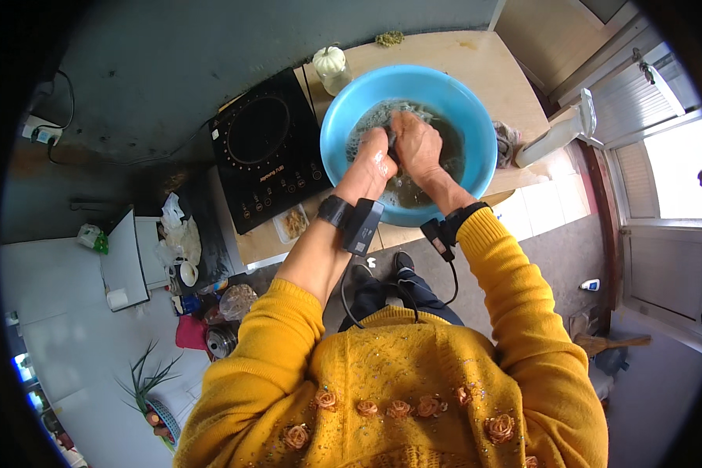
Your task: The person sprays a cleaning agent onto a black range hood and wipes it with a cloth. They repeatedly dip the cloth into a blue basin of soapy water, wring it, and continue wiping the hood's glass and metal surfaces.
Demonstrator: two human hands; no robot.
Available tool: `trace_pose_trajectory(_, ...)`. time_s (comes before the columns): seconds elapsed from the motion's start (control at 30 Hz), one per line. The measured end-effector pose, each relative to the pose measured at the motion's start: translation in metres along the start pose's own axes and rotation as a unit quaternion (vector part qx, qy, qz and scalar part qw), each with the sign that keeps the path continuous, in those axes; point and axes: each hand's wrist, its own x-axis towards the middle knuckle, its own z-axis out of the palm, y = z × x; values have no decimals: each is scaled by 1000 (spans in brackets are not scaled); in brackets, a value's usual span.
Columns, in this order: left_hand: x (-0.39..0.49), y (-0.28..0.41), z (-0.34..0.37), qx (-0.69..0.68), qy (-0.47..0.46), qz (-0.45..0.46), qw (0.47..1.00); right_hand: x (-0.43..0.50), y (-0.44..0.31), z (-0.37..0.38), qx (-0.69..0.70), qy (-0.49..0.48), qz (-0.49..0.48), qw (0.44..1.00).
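A light-blue plastic basin stands on the wooden countertop before me, with murky, foamy water in it. Both hands are together over the middle of the basin, fingers curled inward. My left hand and my right hand grip a dark wet thing, apparently a cloth, squeezed between them. Most of it is hidden by the fingers, so its full shape cannot be told. Wet foam glistens on the left hand near the thumb.
Left of the basin lies a black Joyoung induction cooktop, a food container below it. Behind stands a glass jar topped by a pale squash. A grey rag and a spray bottle sit at the right.
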Motion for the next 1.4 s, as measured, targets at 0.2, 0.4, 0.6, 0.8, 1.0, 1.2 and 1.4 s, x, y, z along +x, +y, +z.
trace_pose_trajectory(0.2,29,-7,-20,72,61,-91,991,25,87,-14,-270,-155,101,945)
trace_pose_trajectory(0.4,12,-20,-12,-30,59,-213,975,4,45,-14,104,-309,140,935)
trace_pose_trajectory(0.6,-19,3,-33,-29,-106,7,994,-25,-33,-15,221,-203,76,951)
trace_pose_trajectory(0.8,-1,7,-5,-2,-102,-34,994,15,9,5,-16,-37,84,996)
trace_pose_trajectory(1.0,20,18,-6,113,129,-94,981,29,84,-16,-154,-144,137,968)
trace_pose_trajectory(1.2,0,12,-9,25,-59,-163,985,-3,34,-5,249,-237,163,925)
trace_pose_trajectory(1.4,-15,12,-25,51,-170,33,984,-11,-26,-9,83,-80,54,992)
